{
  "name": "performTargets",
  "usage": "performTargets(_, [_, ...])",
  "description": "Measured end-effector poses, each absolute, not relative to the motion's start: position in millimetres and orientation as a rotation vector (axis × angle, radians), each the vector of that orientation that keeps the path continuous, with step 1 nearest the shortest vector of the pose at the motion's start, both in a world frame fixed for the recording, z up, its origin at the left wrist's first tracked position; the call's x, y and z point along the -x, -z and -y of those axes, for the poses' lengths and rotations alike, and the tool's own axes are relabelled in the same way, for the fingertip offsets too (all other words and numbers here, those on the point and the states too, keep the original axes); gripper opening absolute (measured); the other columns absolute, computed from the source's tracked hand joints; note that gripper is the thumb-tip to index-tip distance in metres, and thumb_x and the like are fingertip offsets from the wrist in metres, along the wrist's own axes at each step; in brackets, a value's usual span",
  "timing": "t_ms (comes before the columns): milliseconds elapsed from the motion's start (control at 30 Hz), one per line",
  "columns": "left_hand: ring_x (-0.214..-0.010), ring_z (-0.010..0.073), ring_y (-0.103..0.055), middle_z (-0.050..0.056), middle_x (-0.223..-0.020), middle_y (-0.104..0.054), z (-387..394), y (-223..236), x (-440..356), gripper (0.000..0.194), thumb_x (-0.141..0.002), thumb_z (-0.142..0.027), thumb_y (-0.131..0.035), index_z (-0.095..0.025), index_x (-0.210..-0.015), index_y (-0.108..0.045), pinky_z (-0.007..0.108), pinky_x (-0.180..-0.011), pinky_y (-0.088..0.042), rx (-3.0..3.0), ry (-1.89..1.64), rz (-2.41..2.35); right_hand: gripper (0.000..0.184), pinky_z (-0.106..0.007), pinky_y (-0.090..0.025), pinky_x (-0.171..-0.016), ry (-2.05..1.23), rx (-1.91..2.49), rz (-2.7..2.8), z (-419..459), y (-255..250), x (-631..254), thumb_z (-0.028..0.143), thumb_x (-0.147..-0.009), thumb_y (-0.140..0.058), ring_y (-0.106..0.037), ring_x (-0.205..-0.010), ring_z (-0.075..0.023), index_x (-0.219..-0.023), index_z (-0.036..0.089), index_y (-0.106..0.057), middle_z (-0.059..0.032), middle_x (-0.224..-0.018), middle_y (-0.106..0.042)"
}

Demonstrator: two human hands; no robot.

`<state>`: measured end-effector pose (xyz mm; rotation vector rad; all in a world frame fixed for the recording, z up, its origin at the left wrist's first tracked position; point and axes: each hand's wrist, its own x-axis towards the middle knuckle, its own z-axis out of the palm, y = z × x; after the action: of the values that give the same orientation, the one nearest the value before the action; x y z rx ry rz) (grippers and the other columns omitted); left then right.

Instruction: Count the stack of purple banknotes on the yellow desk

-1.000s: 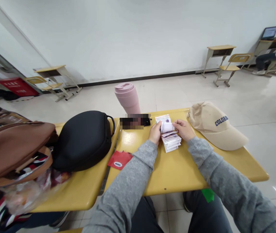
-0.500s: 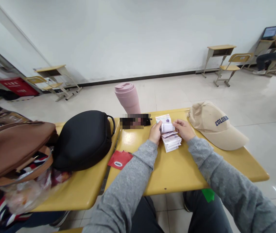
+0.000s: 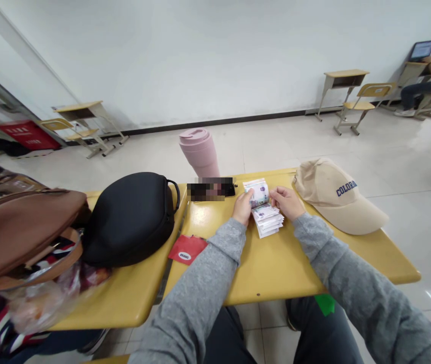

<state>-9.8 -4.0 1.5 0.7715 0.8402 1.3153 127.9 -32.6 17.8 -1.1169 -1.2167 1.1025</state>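
A fanned stack of banknotes point(image 3: 265, 216) lies on the yellow desk point(image 3: 276, 268) in front of me. My left hand point(image 3: 243, 207) pinches the far end of the stack, thumb on top of a note. My right hand point(image 3: 286, 202) is closed on the stack's right side, fingers curled over the top note. Both sleeves are grey.
A beige cap point(image 3: 333, 194) lies to the right of my hands. A pink tumbler point(image 3: 199, 153) and a dark phone point(image 3: 211, 189) stand at the desk's far edge. A black case point(image 3: 130, 218), a brown bag point(image 3: 22, 227) and a red packet point(image 3: 187, 249) are to the left. Another person sits far right.
The curled note held up between my hands has been laid flatter onto the far end of the stack. My hands have barely shifted.
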Motion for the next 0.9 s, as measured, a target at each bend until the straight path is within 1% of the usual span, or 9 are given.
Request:
performTargets(133, [-0.079, 0.0212, -0.066, 0.009, -0.081, -0.071, 6, -3, 9, 0.027, -0.066, -0.035, -0.069, -0.011, -0.079, -0.066, 0.037, -0.082, -0.049, -0.766, -1.320, -0.835, 0.032, -0.025, -0.030, -0.048, -1.017, 1.197, 1.185, 31, -16, -129, 0.044, -0.066, -0.067, -0.039, -0.045, -0.0085, -0.061, 0.019, -0.049, 0.0038, -0.049, -0.050])
performTargets(267, [-0.078, 0.0214, -0.067, 0.008, -0.079, -0.071, 7, -4, 9, 0.026, -0.063, -0.030, -0.071, -0.012, -0.080, -0.066, 0.037, -0.082, -0.049, -0.770, -1.305, -0.826, 0.035, -0.025, -0.034, -0.052, -0.964, 1.266, 1.180, 29, -13, -130, 0.046, -0.062, -0.071, -0.045, -0.050, -0.0105, -0.063, 0.018, -0.049, 0.0032, -0.051, -0.052])
performTargets(433, [-0.077, 0.0218, -0.067, 0.009, -0.081, -0.071, 5, -1, 10, 0.031, -0.059, -0.028, -0.075, -0.011, -0.084, -0.067, 0.039, -0.084, -0.048, -0.816, -1.259, -0.818, 0.037, -0.025, -0.034, -0.053, -0.982, 1.268, 1.204, 27, -9, -131, 0.048, -0.061, -0.071, -0.044, -0.053, -0.0108, -0.063, 0.018, -0.050, 0.0027, -0.055, -0.052])
performTargets(633, [-0.078, 0.0221, -0.066, 0.010, -0.084, -0.071, 3, 2, 10, 0.031, -0.059, -0.027, -0.075, -0.011, -0.085, -0.067, 0.040, -0.084, -0.048, -0.838, -1.243, -0.826, 0.040, -0.025, -0.030, -0.050, -0.946, 1.267, 1.257, 25, -4, -133, 0.052, -0.062, -0.069, -0.038, -0.050, -0.0098, -0.058, 0.019, -0.047, 0.0038, -0.051, -0.046])
performTargets(767, [-0.077, 0.0217, -0.066, 0.010, -0.083, -0.071, 4, 0, 9, 0.031, -0.061, -0.030, -0.074, -0.011, -0.084, -0.067, 0.039, -0.082, -0.048, -0.823, -1.253, -0.822, 0.039, -0.025, -0.031, -0.050, -0.951, 1.268, 1.258, 26, -6, -132, 0.052, -0.062, -0.069, -0.040, -0.051, -0.0105, -0.059, 0.019, -0.048, 0.0028, -0.052, -0.049])
performTargets(900, [-0.074, 0.0205, -0.066, 0.008, -0.078, -0.071, 5, -1, 10, 0.030, -0.064, -0.036, -0.071, -0.011, -0.080, -0.067, 0.037, -0.079, -0.049, -0.798, -1.290, -0.833, 0.037, -0.025, -0.031, -0.049, -0.976, 1.259, 1.247, 27, -8, -132, 0.050, -0.063, -0.068, -0.039, -0.049, -0.0100, -0.060, 0.019, -0.047, 0.0035, -0.052, -0.049])
